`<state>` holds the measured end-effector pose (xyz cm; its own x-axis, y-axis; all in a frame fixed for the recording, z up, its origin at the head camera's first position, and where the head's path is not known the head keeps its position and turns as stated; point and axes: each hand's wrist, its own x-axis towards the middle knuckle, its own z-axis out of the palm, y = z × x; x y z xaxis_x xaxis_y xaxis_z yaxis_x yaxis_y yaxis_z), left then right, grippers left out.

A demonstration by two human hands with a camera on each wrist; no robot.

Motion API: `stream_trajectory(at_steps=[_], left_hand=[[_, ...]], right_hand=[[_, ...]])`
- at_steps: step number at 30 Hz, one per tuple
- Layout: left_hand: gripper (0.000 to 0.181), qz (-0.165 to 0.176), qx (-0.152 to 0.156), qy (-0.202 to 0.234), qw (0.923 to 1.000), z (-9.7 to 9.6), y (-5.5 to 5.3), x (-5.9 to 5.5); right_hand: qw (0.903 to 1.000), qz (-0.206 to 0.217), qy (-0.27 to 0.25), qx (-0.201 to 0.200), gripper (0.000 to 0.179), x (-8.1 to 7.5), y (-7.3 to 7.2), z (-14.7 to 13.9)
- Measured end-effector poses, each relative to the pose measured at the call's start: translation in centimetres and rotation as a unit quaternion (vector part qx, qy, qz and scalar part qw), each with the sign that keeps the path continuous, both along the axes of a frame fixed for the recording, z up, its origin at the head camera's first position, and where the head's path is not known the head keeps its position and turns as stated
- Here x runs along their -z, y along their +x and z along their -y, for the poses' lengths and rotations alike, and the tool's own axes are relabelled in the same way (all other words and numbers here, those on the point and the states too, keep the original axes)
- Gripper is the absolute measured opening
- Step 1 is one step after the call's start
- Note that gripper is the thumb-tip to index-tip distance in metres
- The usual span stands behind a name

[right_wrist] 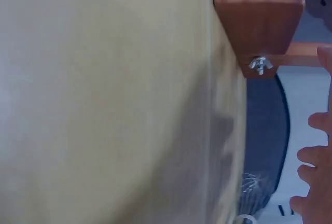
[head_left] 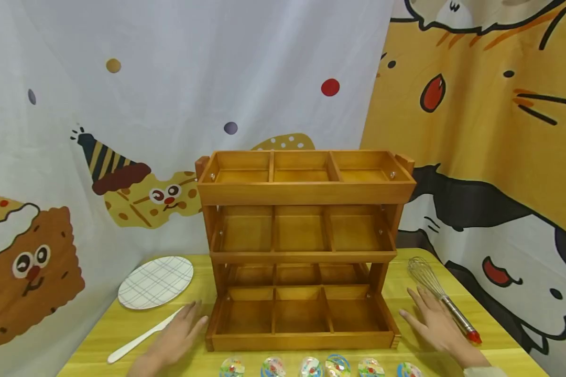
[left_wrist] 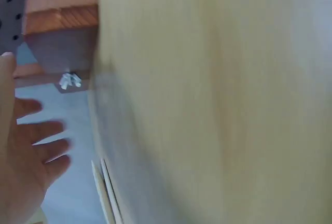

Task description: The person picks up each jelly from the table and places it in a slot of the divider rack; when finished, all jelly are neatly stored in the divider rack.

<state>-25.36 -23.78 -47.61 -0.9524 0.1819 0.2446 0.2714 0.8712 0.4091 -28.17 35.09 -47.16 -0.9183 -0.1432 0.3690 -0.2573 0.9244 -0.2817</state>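
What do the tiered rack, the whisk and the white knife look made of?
Rack: wood, apparently varnished; end grain in the left wrist view, warm sheen. Whisk: mostly polished metal, probably, given its silvery shine. White knife: perhaps plastic, uniformly white, smooth-looking.

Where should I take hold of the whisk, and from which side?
The whisk is probably best gripped mid-handle with the right hand, coming from above and the near side. It lies on the table just right of that hand; the straight, slim handle points back toward the person, while the looser wire loops face away.
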Motion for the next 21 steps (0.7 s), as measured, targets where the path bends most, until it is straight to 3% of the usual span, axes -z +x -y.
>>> stream_trajectory(at_steps=[4, 11, 14, 18, 21], left_hand=[[0.061, 0.070, 0.014, 0.085, 0.9938, -1.3, 0.6, -0.8], [0.058, 0.095, 0.046, 0.207, 0.9726, -2.8, 0.3, -0.2], [0.064, 0.098, 0.044, 0.235, 0.9661, -2.8, 0.3, 0.0], [0.074, 0.103, 0.045, 0.276, 0.9545, -2.7, 0.5, 0.1], [0.075, 0.113, 0.051, 0.313, 0.9418, -2.6, 0.6, 0.5]], right_hand=[[0.9989, 0.032, -0.033, -0.013, 0.063, -1.6, 1.6, 0.1], [0.9879, 0.126, -0.085, -0.032, 0.056, -6.9, 5.3, 0.9], [0.9808, 0.172, -0.080, -0.044, 0.055, -8.1, 6.5, 1.2], [0.9615, 0.254, -0.087, -0.058, 0.059, -7.7, 7.4, 1.1], [0.9401, 0.299, -0.109, -0.123, 0.055, -5.6, 7.3, 0.4]])
